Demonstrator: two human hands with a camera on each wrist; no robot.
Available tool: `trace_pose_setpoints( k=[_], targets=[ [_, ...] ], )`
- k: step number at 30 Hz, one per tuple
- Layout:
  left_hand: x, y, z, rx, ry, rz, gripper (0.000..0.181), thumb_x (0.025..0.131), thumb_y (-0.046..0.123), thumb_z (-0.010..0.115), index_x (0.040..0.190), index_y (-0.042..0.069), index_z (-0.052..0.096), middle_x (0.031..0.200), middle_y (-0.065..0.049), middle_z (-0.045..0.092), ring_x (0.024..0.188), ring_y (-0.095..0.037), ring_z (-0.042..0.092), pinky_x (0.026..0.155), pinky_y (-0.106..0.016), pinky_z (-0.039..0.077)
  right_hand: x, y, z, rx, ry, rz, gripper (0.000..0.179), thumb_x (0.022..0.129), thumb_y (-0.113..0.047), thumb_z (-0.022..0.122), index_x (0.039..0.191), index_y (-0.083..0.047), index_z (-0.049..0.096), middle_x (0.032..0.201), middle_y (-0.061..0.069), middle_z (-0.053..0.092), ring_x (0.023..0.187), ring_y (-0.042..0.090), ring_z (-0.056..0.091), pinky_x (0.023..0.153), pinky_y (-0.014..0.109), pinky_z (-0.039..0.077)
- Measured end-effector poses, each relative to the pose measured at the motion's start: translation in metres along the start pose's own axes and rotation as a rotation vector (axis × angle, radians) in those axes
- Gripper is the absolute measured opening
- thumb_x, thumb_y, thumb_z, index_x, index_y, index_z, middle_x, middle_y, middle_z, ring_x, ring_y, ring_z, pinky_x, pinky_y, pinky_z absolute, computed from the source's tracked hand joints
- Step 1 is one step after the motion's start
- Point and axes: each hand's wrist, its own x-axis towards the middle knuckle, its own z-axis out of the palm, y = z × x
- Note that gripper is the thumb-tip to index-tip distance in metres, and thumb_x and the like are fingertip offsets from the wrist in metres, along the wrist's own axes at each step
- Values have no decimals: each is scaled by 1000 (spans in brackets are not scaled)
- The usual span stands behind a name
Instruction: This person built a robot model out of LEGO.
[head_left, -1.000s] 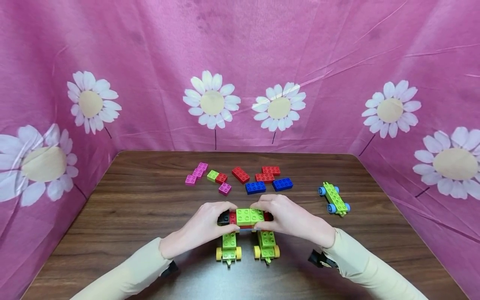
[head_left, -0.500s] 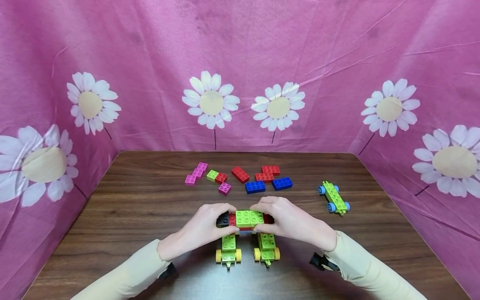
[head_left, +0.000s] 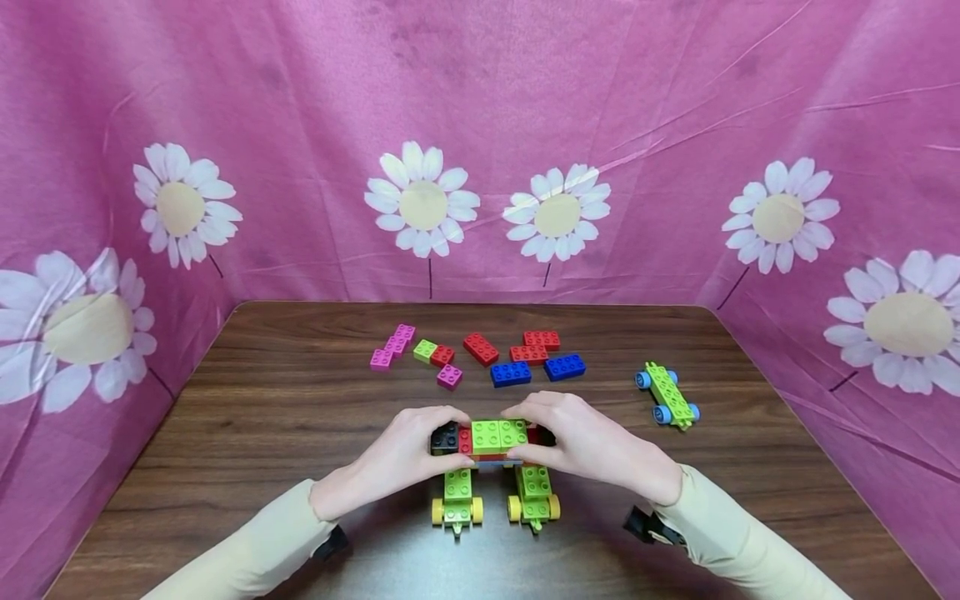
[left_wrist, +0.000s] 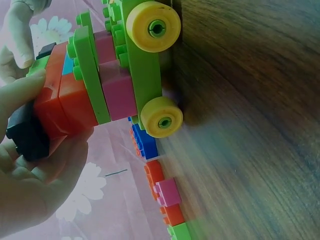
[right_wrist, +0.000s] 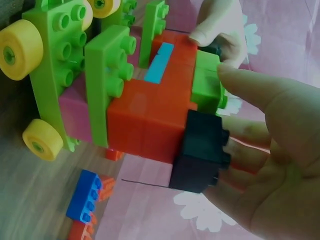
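Observation:
Two lime-green wheeled bases (head_left: 458,500) with yellow wheels (left_wrist: 154,27) stand side by side on the table. A toy brick structure (head_left: 499,436) bridges them, with pink bricks (left_wrist: 118,91) low down, red bricks (right_wrist: 145,115) above, and lime bricks on top at the middle. Each end carries a black brick (right_wrist: 197,152). My left hand (head_left: 401,442) grips the structure's left end, thumb on the near side and fingers behind. Around the right end curves my right hand (head_left: 588,433), its thumb against a lime brick in the right wrist view; it partly hides that end in the head view.
Behind the structure lie loose pink bricks (head_left: 395,345), red bricks (head_left: 481,349), blue bricks (head_left: 512,374) and a lime brick (head_left: 425,350). A lime wheeled base with blue wheels (head_left: 670,396) sits at the right. A pink flowered cloth (head_left: 480,100) surrounds the wooden table (head_left: 300,358).
Both hands have shifted slightly outward along the structure, showing a little more of the left black brick. The structure and the loose bricks have stayed in place.

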Motion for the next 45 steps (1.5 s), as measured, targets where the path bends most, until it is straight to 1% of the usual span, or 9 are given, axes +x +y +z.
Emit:
trace_pose_setpoints(
  k=[6,10,13,19,24,28,33,37,45],
  targets=[
    [-4,1,-5,-58,-20,-59,39,81,27,82,114,12,67,106,0,73,85,-2,61,72,-18,53,0,9,-14,-17,157,-49,34,90,-29,73,118,-10,70,109,0,74,95,9,69,80,27,59],
    [-7,0,-7,-35,-3,-51,40,80,28,82,113,12,67,105,1,74,86,-2,63,74,-22,54,-1,21,-26,-26,252,-30,32,88,-22,76,117,-10,69,109,2,74,97,13,71,82,32,60],
    [-8,-1,-7,-10,2,-44,40,80,28,83,113,11,67,105,1,74,89,-4,66,76,-26,57,0,33,-33,-37,298,-9,32,86,-18,77,115,-9,70,106,2,75,91,12,71,77,30,60],
    [-9,-1,-7,-26,-17,-82,39,80,28,82,113,11,68,102,2,74,88,-4,66,79,-28,58,4,67,-32,-63,335,40,28,85,-11,77,111,-5,71,95,3,75,78,9,66,66,24,54],
    [-9,-1,-7,-26,-17,-77,38,81,27,82,112,11,67,101,2,74,87,-3,66,79,-32,59,9,107,-21,-68,287,127,26,86,-10,76,109,-1,70,98,11,75,81,19,67,72,37,57],
    [-9,-2,-6,-27,-20,-78,38,81,27,82,113,12,67,101,2,74,87,-2,65,79,-32,59,11,138,-10,-35,191,222,30,87,-11,74,112,4,68,107,21,72,92,32,68,82,48,56],
    [-10,-3,-5,-32,-27,-78,39,81,28,82,113,12,67,102,3,74,88,-2,65,80,-33,59,13,168,4,-21,67,325,36,88,-11,72,118,7,64,116,26,67,107,40,64,93,54,52],
    [-10,-3,-4,-45,-37,-77,39,82,27,81,114,12,67,100,3,74,88,-2,64,80,-33,59,14,176,12,-18,13,359,37,87,-9,73,118,7,64,117,26,66,110,41,63,96,55,51],
    [-10,-6,-6,-56,-39,-71,37,83,27,81,114,13,66,98,4,73,85,1,62,79,-27,58,17,177,20,-80,7,301,34,78,-7,80,107,6,68,104,23,70,96,35,66,87,50,55]
  ],
)
